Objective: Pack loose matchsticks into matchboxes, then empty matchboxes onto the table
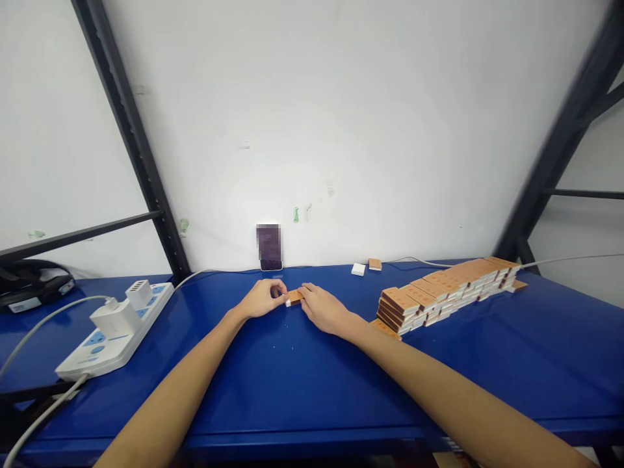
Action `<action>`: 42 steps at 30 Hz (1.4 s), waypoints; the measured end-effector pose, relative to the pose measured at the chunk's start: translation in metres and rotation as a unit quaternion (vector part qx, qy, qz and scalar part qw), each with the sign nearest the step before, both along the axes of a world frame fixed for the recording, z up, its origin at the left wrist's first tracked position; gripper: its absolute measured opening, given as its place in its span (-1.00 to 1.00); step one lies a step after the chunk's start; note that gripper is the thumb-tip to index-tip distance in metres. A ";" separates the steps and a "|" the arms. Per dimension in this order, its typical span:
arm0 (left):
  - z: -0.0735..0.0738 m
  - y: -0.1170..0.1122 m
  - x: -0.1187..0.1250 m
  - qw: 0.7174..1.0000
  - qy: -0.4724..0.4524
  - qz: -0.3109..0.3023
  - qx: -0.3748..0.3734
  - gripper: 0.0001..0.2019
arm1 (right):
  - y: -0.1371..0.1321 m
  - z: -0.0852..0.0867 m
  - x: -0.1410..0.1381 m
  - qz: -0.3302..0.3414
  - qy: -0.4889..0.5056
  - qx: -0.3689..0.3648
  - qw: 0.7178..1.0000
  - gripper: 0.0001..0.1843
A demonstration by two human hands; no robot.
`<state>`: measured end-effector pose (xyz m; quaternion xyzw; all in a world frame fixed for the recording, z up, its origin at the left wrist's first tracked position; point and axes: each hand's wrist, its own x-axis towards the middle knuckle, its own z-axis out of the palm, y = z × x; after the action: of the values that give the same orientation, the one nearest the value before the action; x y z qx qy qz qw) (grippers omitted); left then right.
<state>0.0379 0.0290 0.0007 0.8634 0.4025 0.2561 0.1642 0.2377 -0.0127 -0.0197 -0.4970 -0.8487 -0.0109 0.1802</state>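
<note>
A small flat box (294, 298), brown on top and white along its side, lies on the blue tabletop between my hands. My left hand (263, 298) is closed in a pinch at its left end, thumb and forefinger against it. From the other end, my right hand (324, 308) grips the box with its fingers over the top and the thumb low at the near side. The fingers hide the box's right part. To the right of my right forearm stands a long row of stacked flat boxes (439, 289) with the same brown tops and white sides.
A white box (358, 269) and a brown one (375, 264) lie near the wall. Against the wall leans a phone (270, 247). On the left are a power strip (114, 338) with plugged-in chargers and a black headset-like object (34, 285). Dark metal posts (131, 136) frame the table.
</note>
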 end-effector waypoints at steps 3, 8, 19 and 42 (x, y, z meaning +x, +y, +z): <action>-0.005 -0.004 -0.002 1.000 -0.001 -0.002 0.012 -0.76 | 0.002 0.002 0.001 -0.004 0.005 -0.003 1.000 -0.73; -0.011 -0.009 -0.003 0.998 0.018 0.020 0.054 -0.72 | 0.001 0.006 0.000 -0.007 -0.007 0.005 1.000 -0.72; -0.011 -0.002 -0.007 0.998 0.032 0.012 0.058 -0.67 | 0.003 0.013 0.010 -0.056 -0.069 -0.012 0.996 -0.71; -0.015 0.009 -0.011 0.998 0.005 0.009 0.060 -0.67 | -0.008 0.020 0.009 -0.144 -0.110 -0.032 0.983 -0.61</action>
<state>0.0271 0.0378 -0.0145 0.8691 0.3952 0.2772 0.1080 0.2470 -0.0202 0.0007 -0.6152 -0.7830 -0.0638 0.0660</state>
